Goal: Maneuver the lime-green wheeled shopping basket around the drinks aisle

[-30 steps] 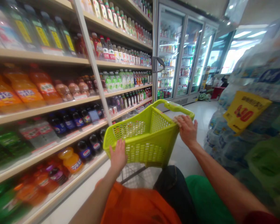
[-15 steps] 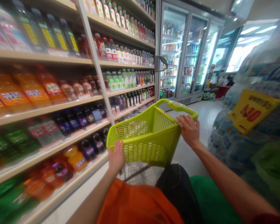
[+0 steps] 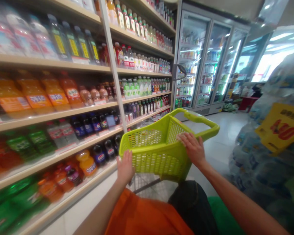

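The lime-green plastic basket point(image 3: 161, 147) sits just below the centre of my head view's dial, a tapering tub with rounded corners, slotted walls and a smooth looped handle point(image 3: 198, 117) at three o'clock. Inside it I see a perforated partition point(image 3: 175, 129) standing across the handle end. From eight to eleven o'clock, pale shelves point(image 3: 51, 117) split by a slim grey post point(image 3: 114, 70) carry ranks of plastic bottles: orange soda bottles point(image 3: 55, 93) at nine, dark blue-labelled bottles point(image 3: 99, 156) at eight. A glass-doored fridge point(image 3: 217, 62) at two holds lit tiers of drinks, too small for me to read. Between three and four, a glossy, lumpy stack of clear bottles point(image 3: 245, 156) bears a flat yellow sign point(image 3: 281, 127). At seven, my left hand point(image 3: 126, 166) lays its fingers over the near rim; I cannot tell how firmly it grips. At four, my right hand point(image 3: 193, 148) drapes over the rim beside the partition, wide, fingers nearly straight, thumb spread.
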